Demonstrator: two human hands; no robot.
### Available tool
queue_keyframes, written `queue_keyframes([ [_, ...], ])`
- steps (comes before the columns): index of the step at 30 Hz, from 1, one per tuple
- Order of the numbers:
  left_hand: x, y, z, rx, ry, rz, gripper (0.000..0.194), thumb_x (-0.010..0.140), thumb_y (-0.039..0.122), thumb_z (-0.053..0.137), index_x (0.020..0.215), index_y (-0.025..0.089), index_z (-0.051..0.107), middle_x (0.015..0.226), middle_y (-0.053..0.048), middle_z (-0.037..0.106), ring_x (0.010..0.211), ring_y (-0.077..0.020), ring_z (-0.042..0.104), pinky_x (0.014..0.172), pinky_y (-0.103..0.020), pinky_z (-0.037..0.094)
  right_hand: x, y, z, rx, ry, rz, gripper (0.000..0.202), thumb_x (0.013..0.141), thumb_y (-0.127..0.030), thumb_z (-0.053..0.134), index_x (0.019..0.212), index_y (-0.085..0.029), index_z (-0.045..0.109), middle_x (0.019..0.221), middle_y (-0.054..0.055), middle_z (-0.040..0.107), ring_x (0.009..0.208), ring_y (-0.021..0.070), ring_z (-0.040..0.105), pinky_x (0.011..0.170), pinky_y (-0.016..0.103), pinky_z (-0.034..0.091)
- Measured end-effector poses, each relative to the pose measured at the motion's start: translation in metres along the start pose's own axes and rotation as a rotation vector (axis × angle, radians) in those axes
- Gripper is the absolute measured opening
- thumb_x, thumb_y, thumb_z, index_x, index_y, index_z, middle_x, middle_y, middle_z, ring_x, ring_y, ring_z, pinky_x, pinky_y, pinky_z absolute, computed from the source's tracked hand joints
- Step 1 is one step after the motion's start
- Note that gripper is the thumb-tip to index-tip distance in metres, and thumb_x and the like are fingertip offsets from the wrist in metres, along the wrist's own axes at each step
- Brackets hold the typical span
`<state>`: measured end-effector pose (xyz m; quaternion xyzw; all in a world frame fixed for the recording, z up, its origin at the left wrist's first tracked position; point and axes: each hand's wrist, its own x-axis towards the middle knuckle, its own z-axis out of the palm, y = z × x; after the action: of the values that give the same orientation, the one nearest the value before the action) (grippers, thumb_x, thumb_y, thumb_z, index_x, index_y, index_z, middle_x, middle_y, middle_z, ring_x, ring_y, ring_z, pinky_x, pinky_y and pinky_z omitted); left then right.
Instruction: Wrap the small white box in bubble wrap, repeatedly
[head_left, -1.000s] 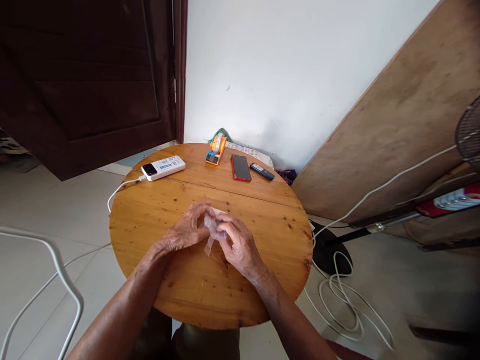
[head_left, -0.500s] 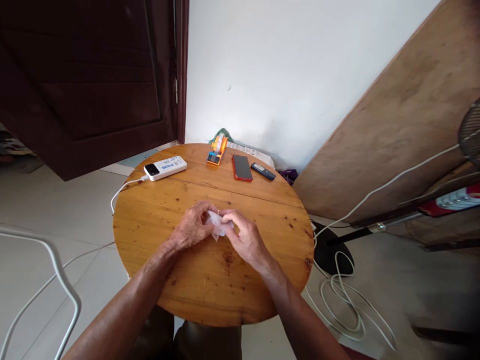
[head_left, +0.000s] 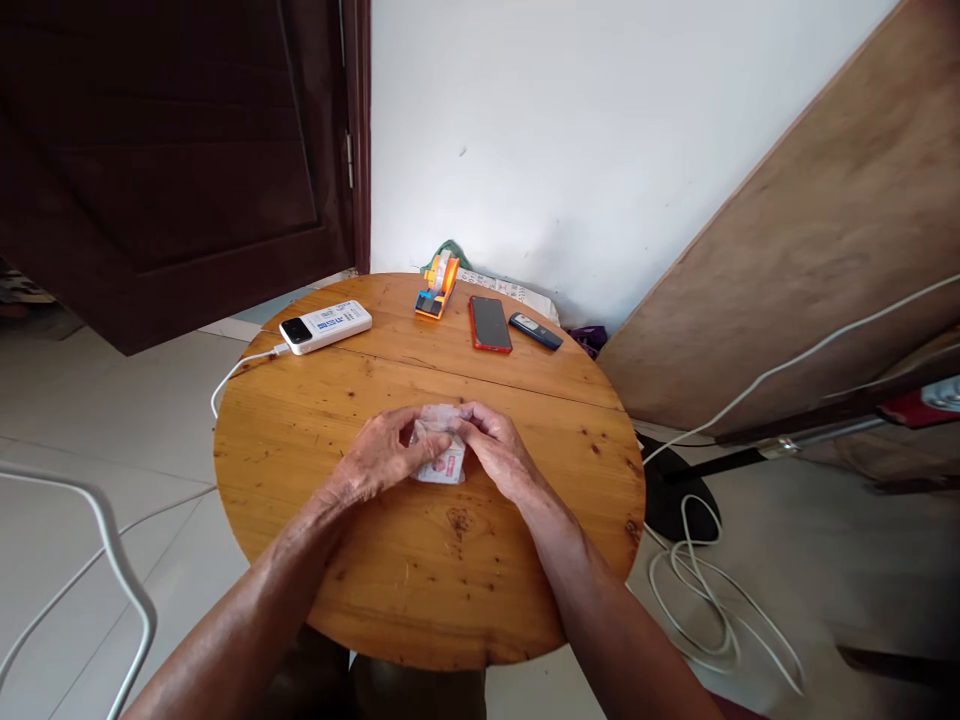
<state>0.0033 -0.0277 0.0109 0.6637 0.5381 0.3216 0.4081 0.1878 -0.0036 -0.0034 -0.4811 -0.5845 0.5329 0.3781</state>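
A small translucent plastic packet (head_left: 441, 466) with red printing lies flattened near the middle of the round wooden table (head_left: 390, 590). My left hand (head_left: 381, 455) grips its left side, the thumb lying across its face. On the right, the fingers of my right hand (head_left: 495, 447) pinch the packet's upper right edge. Both hands are close together, and the fingertips behind the packet are partly hidden.
Along the table's back stand a white power bank (head_left: 326, 327) with a cable, an orange tape dispenser (head_left: 437, 285), a red-edged phone (head_left: 490, 324) and a dark remote-like device (head_left: 535, 331). Cables (head_left: 694, 590) lie coiled on the floor at right.
The crumpled packet is now spread out, with its printed face showing. My right hand has shifted slightly right and up, and my left thumb now lies over the packet. The view has shifted a little.
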Motion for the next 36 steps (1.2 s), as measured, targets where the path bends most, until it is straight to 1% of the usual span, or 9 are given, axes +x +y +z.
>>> queue_keyframes([
  [3,-0.001,0.000,-0.001,-0.158,-0.099,-0.023,0.048,0.072,0.041,0.070,0.112,0.016,0.066,0.090,-0.006,0.071,0.077,-0.0193,0.062,0.066,-0.028,0.048,0.000,0.001,0.001,0.007,0.021,-0.026,0.031,0.074,-0.050,0.067,0.077,-0.020,0.058,0.067,-0.004,0.054,0.059,0.0129,0.050,0.053,0.023,0.040],
  [5,0.001,-0.003,0.001,-0.289,-0.124,-0.039,0.051,0.071,0.038,0.071,0.116,0.015,0.063,0.097,-0.007,0.072,0.083,-0.0203,0.064,0.072,-0.031,0.051,-0.001,0.001,0.001,0.015,0.020,-0.035,0.030,0.076,-0.049,0.066,0.078,-0.021,0.058,0.067,-0.004,0.054,0.059,0.0126,0.050,0.054,0.023,0.040],
  [7,0.003,-0.008,0.004,-0.364,-0.101,-0.048,0.058,0.070,0.038,0.072,0.122,0.014,0.059,0.102,-0.008,0.071,0.087,-0.0214,0.065,0.077,-0.033,0.052,-0.002,0.001,0.001,0.016,0.018,-0.042,0.028,0.077,-0.048,0.065,0.081,-0.021,0.059,0.069,-0.003,0.055,0.060,0.0127,0.051,0.055,0.023,0.040],
  [10,0.006,-0.013,0.008,-0.360,-0.033,-0.067,0.077,0.066,0.038,0.076,0.134,0.011,0.051,0.107,-0.010,0.069,0.092,-0.0219,0.064,0.080,-0.034,0.051,-0.003,-0.001,0.000,-0.013,0.031,-0.075,0.029,0.077,-0.048,0.064,0.084,-0.020,0.062,0.072,-0.002,0.058,0.064,0.0137,0.053,0.059,0.024,0.041],
  [13,0.008,-0.014,0.010,-0.370,-0.022,-0.085,0.089,0.066,0.041,0.077,0.142,0.010,0.042,0.107,-0.010,0.067,0.091,-0.0203,0.062,0.080,-0.033,0.050,-0.005,-0.003,0.000,-0.040,0.021,-0.106,0.030,0.077,-0.048,0.065,0.088,-0.020,0.065,0.077,0.000,0.062,0.070,0.0158,0.057,0.066,0.027,0.044],
  [18,0.007,-0.017,0.011,-0.347,-0.042,-0.071,0.089,0.071,0.046,0.074,0.146,0.010,0.040,0.102,-0.007,0.065,0.085,-0.0179,0.060,0.074,-0.030,0.048,-0.005,-0.004,0.000,-0.067,-0.006,-0.120,0.032,0.075,-0.044,0.066,0.097,-0.021,0.068,0.098,0.003,0.069,0.084,0.0190,0.063,0.074,0.029,0.049],
  [24,0.004,-0.016,0.012,-0.259,-0.067,-0.013,0.085,0.076,0.043,0.069,0.150,0.015,0.037,0.094,-0.004,0.065,0.077,-0.0156,0.058,0.071,-0.029,0.047,-0.004,-0.002,0.004,-0.166,0.064,-0.129,0.026,0.078,-0.043,0.063,0.087,-0.020,0.068,0.069,-0.001,0.061,0.062,0.0141,0.053,0.058,0.025,0.041],
  [29,0.006,-0.011,0.012,-0.347,-0.062,-0.022,0.086,0.074,0.041,0.070,0.148,0.014,0.038,0.108,-0.008,0.065,0.089,-0.0180,0.062,0.081,-0.031,0.049,-0.007,-0.004,0.008,-0.135,0.087,-0.145,0.023,0.078,-0.041,0.062,0.081,-0.019,0.068,0.071,0.000,0.062,0.062,0.0140,0.054,0.058,0.026,0.041],
  [36,0.007,-0.012,0.012,-0.276,-0.053,-0.022,0.088,0.075,0.042,0.068,0.150,0.012,0.034,0.106,-0.008,0.066,0.090,-0.0196,0.061,0.082,-0.034,0.049,-0.005,-0.005,0.013,-0.128,0.156,-0.174,0.020,0.078,-0.038,0.062,0.075,-0.019,0.067,0.071,0.000,0.061,0.064,0.0146,0.053,0.060,0.026,0.041],
])
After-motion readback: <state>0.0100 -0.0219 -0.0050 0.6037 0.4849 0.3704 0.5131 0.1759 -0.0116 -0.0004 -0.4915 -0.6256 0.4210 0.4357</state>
